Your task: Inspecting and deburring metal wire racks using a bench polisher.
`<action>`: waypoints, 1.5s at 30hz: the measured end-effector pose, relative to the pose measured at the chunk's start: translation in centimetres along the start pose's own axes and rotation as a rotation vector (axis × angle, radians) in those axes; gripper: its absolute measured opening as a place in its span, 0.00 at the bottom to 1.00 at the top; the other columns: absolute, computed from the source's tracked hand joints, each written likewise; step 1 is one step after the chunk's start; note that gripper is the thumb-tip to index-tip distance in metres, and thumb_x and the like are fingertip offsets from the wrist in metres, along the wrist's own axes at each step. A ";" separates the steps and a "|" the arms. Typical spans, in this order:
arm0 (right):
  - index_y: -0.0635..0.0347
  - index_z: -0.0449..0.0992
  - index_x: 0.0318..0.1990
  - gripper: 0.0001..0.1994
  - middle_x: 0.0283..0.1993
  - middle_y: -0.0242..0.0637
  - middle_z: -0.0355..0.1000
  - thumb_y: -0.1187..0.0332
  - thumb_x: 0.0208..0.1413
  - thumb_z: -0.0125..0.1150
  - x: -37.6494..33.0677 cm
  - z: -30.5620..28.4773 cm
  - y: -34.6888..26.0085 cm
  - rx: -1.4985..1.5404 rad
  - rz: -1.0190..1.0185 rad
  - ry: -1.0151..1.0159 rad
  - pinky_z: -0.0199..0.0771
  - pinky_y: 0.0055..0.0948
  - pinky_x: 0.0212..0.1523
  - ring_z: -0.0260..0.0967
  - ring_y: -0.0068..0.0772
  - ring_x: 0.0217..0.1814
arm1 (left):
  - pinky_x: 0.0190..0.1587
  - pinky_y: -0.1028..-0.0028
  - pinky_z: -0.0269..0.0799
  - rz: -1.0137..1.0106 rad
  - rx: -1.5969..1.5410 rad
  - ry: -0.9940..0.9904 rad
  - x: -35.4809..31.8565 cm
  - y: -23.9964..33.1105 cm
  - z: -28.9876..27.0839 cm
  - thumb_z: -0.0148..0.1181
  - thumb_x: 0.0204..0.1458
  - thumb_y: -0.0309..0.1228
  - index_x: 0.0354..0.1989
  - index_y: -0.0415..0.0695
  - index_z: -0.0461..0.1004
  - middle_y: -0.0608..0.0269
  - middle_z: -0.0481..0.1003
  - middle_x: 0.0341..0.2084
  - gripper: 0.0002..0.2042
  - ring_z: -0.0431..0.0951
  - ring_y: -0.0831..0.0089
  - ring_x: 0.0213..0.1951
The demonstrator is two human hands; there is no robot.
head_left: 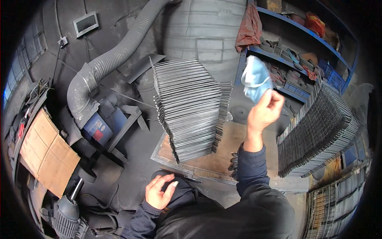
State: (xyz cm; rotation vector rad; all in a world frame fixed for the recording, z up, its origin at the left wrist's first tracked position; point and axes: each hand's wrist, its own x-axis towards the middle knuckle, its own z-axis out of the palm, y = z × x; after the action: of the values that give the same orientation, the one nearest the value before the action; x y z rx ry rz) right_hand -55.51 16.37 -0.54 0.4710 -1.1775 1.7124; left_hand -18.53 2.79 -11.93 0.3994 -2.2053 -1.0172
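Observation:
My right hand [266, 110] is raised over the right side of the workbench, pinching a light blue face mask [256, 77] by its lower part. White ear loops show against the blue cloth. Down by my thigh, my left hand [158, 192] holds nothing, its fingers loosely bent and apart. A tall stack of dark metal wire racks [189, 107] stands on the bench's wooden top [232, 139], left of my right arm. Beside my right sleeve lies a dark glove [234, 164], partly hidden by the sleeve.
A second leaning stack of wire racks [318, 131] rises at the right. Behind are a large grey tank [205, 32], a ribbed duct [119, 46] and blue shelves [278, 55] of parts. At left are cardboard [49, 153] and a motor [67, 215].

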 end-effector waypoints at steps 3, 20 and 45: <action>0.65 0.72 0.41 0.03 0.42 0.34 0.71 0.81 0.66 0.60 1.0 1.5 -6.4 0.087 -0.343 0.018 0.70 0.29 0.45 0.68 0.27 0.42 | 0.52 0.66 0.79 0.195 -0.032 -0.056 2.5 3.8 -1.3 0.74 0.55 0.27 0.52 0.36 0.81 0.48 0.83 0.47 0.17 0.85 0.57 0.48; 0.61 0.78 0.55 0.23 0.54 0.41 0.77 0.65 0.52 0.72 -22.8 2.9 -19.1 0.673 -0.269 -1.084 0.70 0.49 0.63 0.74 0.49 0.58 | 0.61 0.64 0.73 -0.157 -0.818 0.761 -7.6 1.6 -11.0 0.65 0.65 0.32 0.60 0.40 0.74 0.60 0.81 0.52 0.17 0.81 0.67 0.54; 0.65 0.75 0.43 0.07 0.38 0.32 0.79 0.76 0.64 0.70 -31.5 8.0 -24.3 1.061 0.909 -1.740 0.75 0.23 0.42 0.75 0.19 0.39 | 0.51 0.76 0.76 -0.309 -0.375 1.136 -13.1 -0.6 -16.5 0.67 0.63 0.24 0.51 0.36 0.77 0.60 0.83 0.45 0.11 0.82 0.77 0.45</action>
State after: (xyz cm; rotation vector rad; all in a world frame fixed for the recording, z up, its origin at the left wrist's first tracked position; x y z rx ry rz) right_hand -21.61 -4.59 -8.16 2.8212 -1.4953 2.5885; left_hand 2.30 0.07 -10.41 0.8844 -0.9387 -0.9672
